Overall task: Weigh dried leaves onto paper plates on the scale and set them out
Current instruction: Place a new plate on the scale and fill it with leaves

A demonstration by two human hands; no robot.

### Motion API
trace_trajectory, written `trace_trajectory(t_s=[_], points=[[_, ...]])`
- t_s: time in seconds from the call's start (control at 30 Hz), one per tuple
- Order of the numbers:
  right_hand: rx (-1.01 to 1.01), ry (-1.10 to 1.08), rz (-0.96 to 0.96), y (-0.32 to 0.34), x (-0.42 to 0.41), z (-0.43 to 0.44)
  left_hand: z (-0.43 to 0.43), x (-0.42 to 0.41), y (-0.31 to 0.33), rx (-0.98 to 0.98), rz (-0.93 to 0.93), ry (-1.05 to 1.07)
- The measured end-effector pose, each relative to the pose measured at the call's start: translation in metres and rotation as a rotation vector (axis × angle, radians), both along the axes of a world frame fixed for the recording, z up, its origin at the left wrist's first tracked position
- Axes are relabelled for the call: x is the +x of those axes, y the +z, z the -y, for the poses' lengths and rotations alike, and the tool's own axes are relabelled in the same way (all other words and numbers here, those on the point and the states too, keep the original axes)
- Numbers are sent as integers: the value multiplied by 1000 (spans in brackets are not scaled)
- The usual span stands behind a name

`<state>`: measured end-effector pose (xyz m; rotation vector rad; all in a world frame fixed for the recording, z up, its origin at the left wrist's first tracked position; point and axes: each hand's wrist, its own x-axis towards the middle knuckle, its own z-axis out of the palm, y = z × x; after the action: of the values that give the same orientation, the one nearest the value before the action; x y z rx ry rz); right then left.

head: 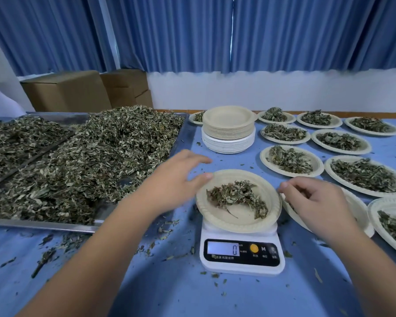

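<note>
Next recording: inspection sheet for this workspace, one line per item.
Surface: blue table.
Job's things: plate of leaves on scale reading 0; heaped leaves in tray; filled plates set out right; spare plate stack.
Clutter: leaf crumbs scattered.
Grippers: left hand thumb touches plate rim; right hand curled at opposite rim, grip unclear.
Cables: nothing seen.
Surroundings: blue curtains, cardboard boxes.

**A:** so what's the room like?

**B:** pleated blue curtains (192, 30) across the whole back, with a thin daylight slit (233, 19) near their middle. Plain white wall (261, 90) right below the curtains, and brown cardboard boxes (78, 92) stacked under their left end. Blue-covered table (192, 294) in front of the curtains.
</note>
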<state>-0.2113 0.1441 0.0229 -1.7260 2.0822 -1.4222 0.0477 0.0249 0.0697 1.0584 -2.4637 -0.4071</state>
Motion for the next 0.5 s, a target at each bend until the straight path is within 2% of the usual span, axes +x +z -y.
trace_trajectory(t_s=[0.1,0.2,0.37,0.5], points=[[4,4,0,1,2,0,18,31,-9,2,72,237],[12,16,-3,2,4,0,30,52,-22,6,168,375],[30,24,-16,4,8,-1,42,69,-31,171,350,429],[37,45,-55,4,11,-1,41,78,-42,321,298,385]])
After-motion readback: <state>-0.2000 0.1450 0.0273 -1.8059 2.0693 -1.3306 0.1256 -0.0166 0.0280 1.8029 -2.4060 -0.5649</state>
